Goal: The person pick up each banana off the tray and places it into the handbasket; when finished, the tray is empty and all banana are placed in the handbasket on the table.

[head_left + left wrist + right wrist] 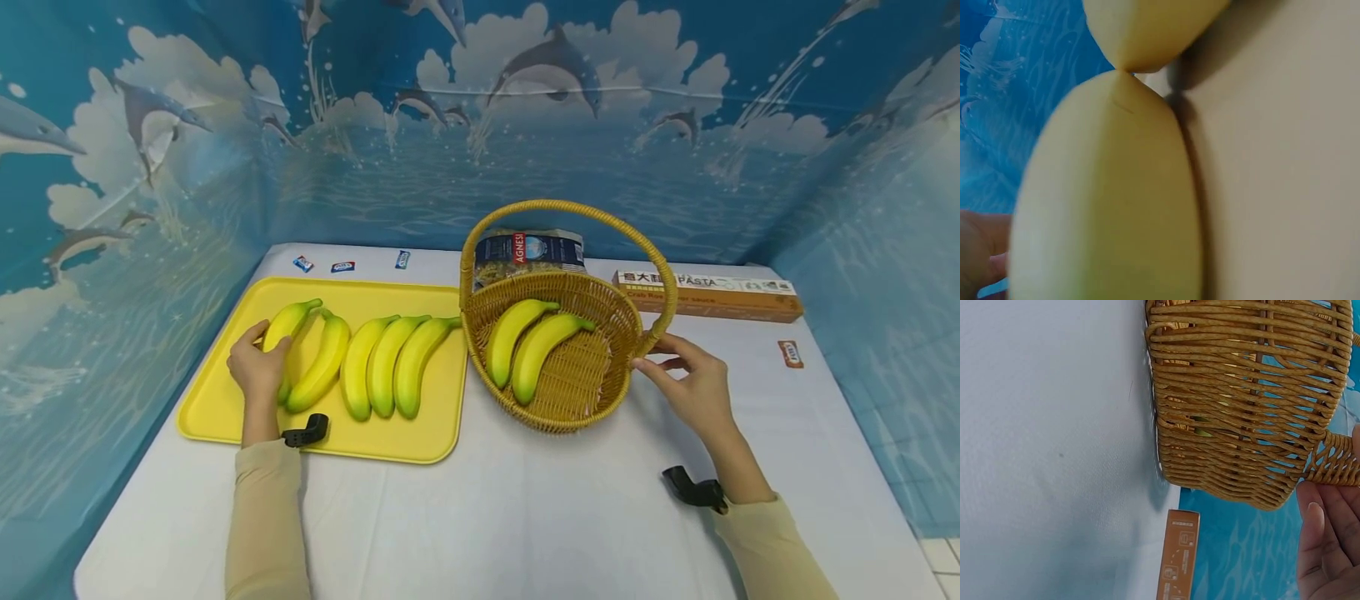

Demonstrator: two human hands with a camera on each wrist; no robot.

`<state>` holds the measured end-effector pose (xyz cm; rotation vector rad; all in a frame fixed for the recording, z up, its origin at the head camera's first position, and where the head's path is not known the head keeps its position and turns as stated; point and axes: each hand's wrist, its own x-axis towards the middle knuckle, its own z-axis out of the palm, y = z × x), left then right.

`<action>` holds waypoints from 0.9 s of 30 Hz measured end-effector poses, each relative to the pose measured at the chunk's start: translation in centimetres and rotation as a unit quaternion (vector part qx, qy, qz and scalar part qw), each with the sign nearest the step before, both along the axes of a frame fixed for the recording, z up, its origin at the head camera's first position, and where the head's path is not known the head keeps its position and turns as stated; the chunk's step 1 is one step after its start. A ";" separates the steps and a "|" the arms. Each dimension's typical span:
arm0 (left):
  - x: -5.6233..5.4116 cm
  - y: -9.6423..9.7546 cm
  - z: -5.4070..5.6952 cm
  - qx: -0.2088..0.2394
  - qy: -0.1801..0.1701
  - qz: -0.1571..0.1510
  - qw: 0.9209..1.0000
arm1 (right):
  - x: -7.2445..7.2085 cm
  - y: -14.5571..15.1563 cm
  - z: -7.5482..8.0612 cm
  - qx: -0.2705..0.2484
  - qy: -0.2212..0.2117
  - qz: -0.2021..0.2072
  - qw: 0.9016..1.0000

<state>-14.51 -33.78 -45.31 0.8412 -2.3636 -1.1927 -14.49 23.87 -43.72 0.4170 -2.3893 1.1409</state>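
My left hand point(257, 362) grips the leftmost banana point(288, 323) on the yellow tray point(431, 442), fingers and thumb around its sides. In the left wrist view a banana point(1110, 200) looms close, part of the hand point(979, 250) showing at the left edge. Beside the gripped banana lies another point(324, 367), then three more point(381, 367) side by side. Two bananas point(536, 350) lie in the left half of a wicker basket point(577, 379). My right hand point(693, 383) pinches the basket at the right foot of its handle point(1335, 459).
Behind the basket stands a bag of Agnesi pasta point(528, 250). A long pasta box point(708, 296) lies to the back right, a small brown packet point(790, 354) near it. Three small blue packets point(342, 267) sit behind the tray. A dolphin-print curtain point(360, 192) surrounds the table.
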 end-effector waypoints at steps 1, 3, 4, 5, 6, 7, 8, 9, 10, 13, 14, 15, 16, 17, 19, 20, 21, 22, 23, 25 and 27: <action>0.1 0.1 0.3 0.001 0.006 0.004 1.000 | 0.0 0.0 0.0 0.000 0.000 0.000 1.000; 0.2 0.5 1.0 0.004 0.018 0.009 1.000 | 0.0 0.0 0.0 0.001 -0.001 -0.001 1.000; 0.3 0.8 1.5 0.007 0.022 0.010 1.000 | 0.1 0.0 0.0 0.001 -0.002 -0.002 1.000; 0.4 1.1 1.9 0.011 0.028 0.011 0.999 | 0.1 0.0 0.1 0.001 -0.003 -0.003 1.000; 0.5 1.4 2.5 0.017 0.035 0.011 0.999 | 0.1 0.0 0.1 0.001 -0.003 -0.004 1.000; 0.6 1.9 3.0 0.022 0.041 0.010 0.999 | 0.1 0.0 0.1 0.001 -0.004 -0.005 1.000; 0.7 2.4 3.6 0.024 0.049 0.008 0.998 | 0.0 0.0 0.1 0.001 -0.004 -0.005 1.000; 0.8 2.9 4.2 0.027 0.058 0.005 0.998 | 0.0 -0.1 0.1 0.000 -0.004 -0.005 1.000; 0.9 3.5 4.7 0.029 0.070 0.001 0.997 | 0.0 -0.1 0.1 -0.002 -0.004 -0.004 1.000; 1.5 5.5 6.4 0.026 0.128 -0.027 0.991 | 0.1 -0.1 0.2 -0.005 -0.005 -0.001 1.000; 1.6 6.3 6.9 0.023 0.151 -0.042 0.987 | 0.1 -0.1 0.2 -0.006 -0.005 0.000 1.000; 1.8 7.1 7.3 0.021 0.174 -0.060 0.983 | 0.1 -0.1 0.2 -0.006 -0.005 0.000 1.000; 1.9 8.0 7.7 0.019 0.193 -0.078 0.978 | 0.1 -0.1 0.3 -0.005 -0.006 -0.001 1.000; 2.1 8.9 8.0 0.019 0.211 -0.099 0.972 | 0.1 -0.1 0.3 -0.005 -0.006 -0.002 1.000; 2.3 10.9 8.4 0.023 0.236 -0.143 0.961 | 0.1 -0.1 0.3 -0.003 -0.007 -0.003 1.000; 2.4 12.0 8.5 0.026 0.241 -0.165 0.956 | 0.1 -0.1 0.3 -0.003 -0.007 -0.002 1.000; 2.5 13.1 8.7 0.029 0.243 -0.189 0.951 | 0.1 -0.1 0.3 -0.003 -0.007 -0.002 1.000; 2.6 14.2 8.8 0.029 0.242 -0.212 0.946 | 0.1 -0.1 0.3 -0.003 -0.008 -0.002 1.000; 2.6 15.4 8.9 0.029 0.242 -0.237 0.940 | 0.1 -0.1 0.2 -0.003 -0.008 -0.001 1.000; 2.5 17.7 8.9 0.024 0.237 -0.284 0.929 | 0.1 -0.1 0.2 -0.003 -0.007 -0.001 1.000; 2.1 19.9 8.9 0.016 0.229 -0.324 0.918 | 0.1 -0.1 0.2 -0.002 -0.006 -0.002 1.000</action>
